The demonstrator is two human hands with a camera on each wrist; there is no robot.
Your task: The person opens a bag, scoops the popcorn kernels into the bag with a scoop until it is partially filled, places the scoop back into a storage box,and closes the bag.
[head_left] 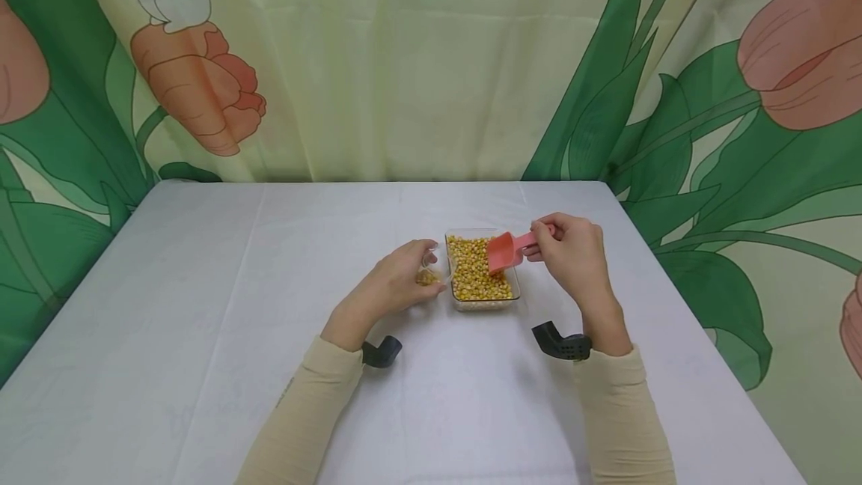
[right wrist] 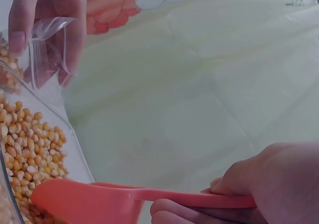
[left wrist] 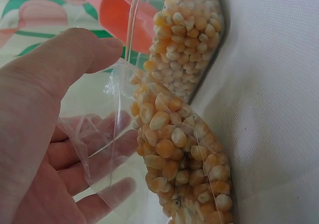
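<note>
My left hand [head_left: 393, 279] holds a clear plastic zip bag [left wrist: 117, 134] partly filled with corn kernels. The thumb lies at the bag's mouth and the other fingers spread along its far side. Right beside the bag stands a clear rectangular container [head_left: 486, 306] of yellow corn kernels [head_left: 471, 264]. A pink scoop [head_left: 503, 251] is pinched at its handle by my right hand [head_left: 571, 249]. Its blade dips among the kernels at the container's right side. In the right wrist view the scoop's blade [right wrist: 89, 201] hides part of the corn.
A white cloth covers the table [head_left: 202, 320]. Behind it hangs a pale curtain [head_left: 404, 81] printed with tulips, leaves, and a rabbit on a carrot. Each wrist wears a black camera mount [head_left: 562, 343].
</note>
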